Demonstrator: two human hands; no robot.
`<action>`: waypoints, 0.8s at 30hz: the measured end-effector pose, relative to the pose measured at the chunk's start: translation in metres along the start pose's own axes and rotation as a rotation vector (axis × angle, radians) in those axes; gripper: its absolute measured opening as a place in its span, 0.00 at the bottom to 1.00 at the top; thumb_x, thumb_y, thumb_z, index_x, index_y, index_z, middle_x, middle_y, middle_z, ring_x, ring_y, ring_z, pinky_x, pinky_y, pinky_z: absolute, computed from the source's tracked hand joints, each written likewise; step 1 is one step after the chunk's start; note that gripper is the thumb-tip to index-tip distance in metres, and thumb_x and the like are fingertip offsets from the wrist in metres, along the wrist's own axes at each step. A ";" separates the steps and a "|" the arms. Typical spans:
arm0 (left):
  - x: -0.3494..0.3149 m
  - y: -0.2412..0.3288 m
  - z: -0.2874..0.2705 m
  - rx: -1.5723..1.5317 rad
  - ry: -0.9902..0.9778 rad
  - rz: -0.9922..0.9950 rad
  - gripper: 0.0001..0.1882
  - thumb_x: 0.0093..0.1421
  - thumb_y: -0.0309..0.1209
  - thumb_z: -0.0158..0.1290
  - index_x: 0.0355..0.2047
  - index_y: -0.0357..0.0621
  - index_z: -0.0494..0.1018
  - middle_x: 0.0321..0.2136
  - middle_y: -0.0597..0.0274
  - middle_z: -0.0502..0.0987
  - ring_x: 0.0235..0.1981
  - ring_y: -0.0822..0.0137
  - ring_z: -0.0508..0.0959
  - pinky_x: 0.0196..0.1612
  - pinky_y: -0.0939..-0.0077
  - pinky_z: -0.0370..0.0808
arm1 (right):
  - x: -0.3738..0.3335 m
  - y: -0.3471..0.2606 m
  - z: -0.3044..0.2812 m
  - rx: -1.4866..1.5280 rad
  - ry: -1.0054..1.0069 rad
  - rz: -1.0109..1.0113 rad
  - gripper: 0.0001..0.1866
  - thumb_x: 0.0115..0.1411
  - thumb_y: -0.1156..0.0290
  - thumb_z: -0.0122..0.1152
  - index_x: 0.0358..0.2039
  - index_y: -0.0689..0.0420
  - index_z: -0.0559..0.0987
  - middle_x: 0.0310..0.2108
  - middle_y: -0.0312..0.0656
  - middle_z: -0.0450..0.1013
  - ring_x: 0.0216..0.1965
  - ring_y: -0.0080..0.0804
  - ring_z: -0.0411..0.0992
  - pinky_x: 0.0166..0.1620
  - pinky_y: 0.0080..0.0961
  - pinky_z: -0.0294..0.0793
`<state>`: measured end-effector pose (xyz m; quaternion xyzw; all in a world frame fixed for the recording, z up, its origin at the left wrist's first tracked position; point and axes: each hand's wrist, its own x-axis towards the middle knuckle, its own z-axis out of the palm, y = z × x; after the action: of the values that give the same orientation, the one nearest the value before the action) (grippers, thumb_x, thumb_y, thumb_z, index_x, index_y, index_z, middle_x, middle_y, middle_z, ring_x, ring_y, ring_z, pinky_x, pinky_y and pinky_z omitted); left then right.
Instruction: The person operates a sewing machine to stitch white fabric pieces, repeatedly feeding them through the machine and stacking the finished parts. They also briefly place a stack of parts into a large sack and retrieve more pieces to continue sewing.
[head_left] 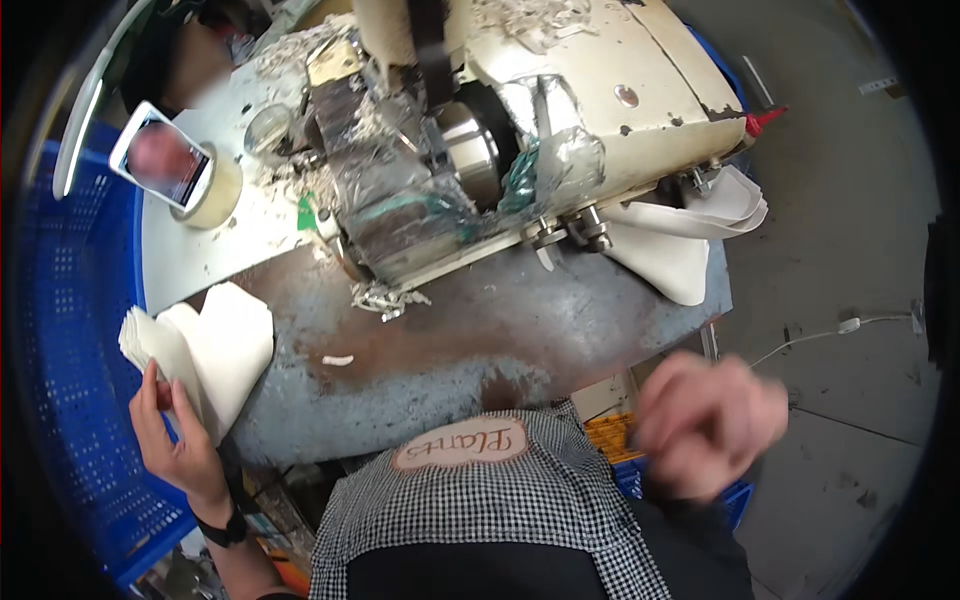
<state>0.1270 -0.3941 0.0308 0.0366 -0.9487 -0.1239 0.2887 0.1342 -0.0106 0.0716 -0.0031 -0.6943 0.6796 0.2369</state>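
At the left edge of the metal worktop, a stack of thin white cut pieces stands fanned out, with a broader white piece beside it. My left hand is against the lower edge of this stack, its fingers stretched out and apart, touching the pieces. My right hand is off the right front of the worktop, smeared by motion; its fingers and anything in them cannot be made out. Ahead stands a cream machine with a polished metal drum and taped plastic covering.
More curved white pieces lie under the machine's right end. Scraps gather by its foot. A phone leans on a roll of tape. A blue crate borders the left side; a cable crosses the floor at right.
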 end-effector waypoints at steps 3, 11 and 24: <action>-0.002 0.004 -0.004 -0.027 -0.001 0.053 0.16 0.57 0.16 0.53 0.47 0.33 0.73 0.32 0.57 0.73 0.30 0.67 0.72 0.37 0.77 0.71 | 0.021 -0.004 0.049 0.850 -0.815 0.022 0.21 0.55 0.73 0.63 0.48 0.68 0.73 0.38 0.53 0.73 0.28 0.38 0.73 0.31 0.32 0.74; -0.021 0.017 -0.014 -0.146 -0.077 0.079 0.15 0.53 0.15 0.56 0.42 0.33 0.72 0.30 0.54 0.74 0.27 0.65 0.73 0.33 0.77 0.71 | 0.017 -0.046 0.122 1.216 -0.649 0.064 0.11 0.54 0.69 0.62 0.23 0.66 0.79 0.18 0.49 0.69 0.12 0.37 0.66 0.15 0.27 0.63; -0.017 0.010 -0.010 -0.127 -0.197 -0.073 0.08 0.57 0.22 0.56 0.37 0.32 0.74 0.25 0.51 0.77 0.22 0.61 0.77 0.27 0.73 0.71 | -0.019 -0.034 0.149 1.287 -0.441 -0.115 0.10 0.61 0.77 0.51 0.34 0.59 0.83 0.28 0.51 0.73 0.18 0.36 0.71 0.20 0.24 0.68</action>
<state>0.1469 -0.3838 0.0323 0.0403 -0.9608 -0.1970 0.1910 0.1121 -0.1601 0.1029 0.3138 -0.1828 0.9282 0.0805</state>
